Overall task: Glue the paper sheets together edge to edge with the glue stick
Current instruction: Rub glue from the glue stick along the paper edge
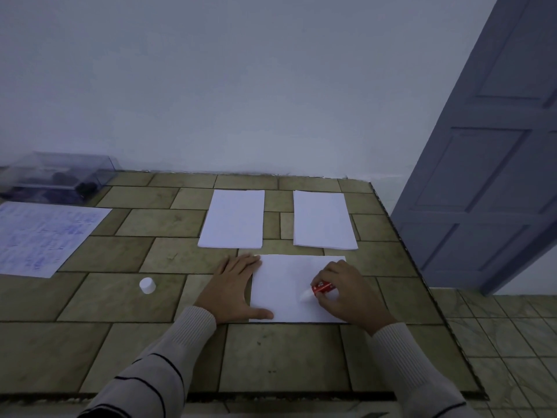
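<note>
Left hand (233, 289) lying flat, pinning near white paper sheet (283, 294), right hand (346, 292) grasping red glue stick (322, 288), tip touching paper, white round cap (147, 285) sitting left

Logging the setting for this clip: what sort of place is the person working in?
Probably a room in a home, not a workshop or lab. The table has a stone-tile pattern and stands against a plain pale wall; a panelled blue-grey door is to its right, above a tiled floor.
</note>
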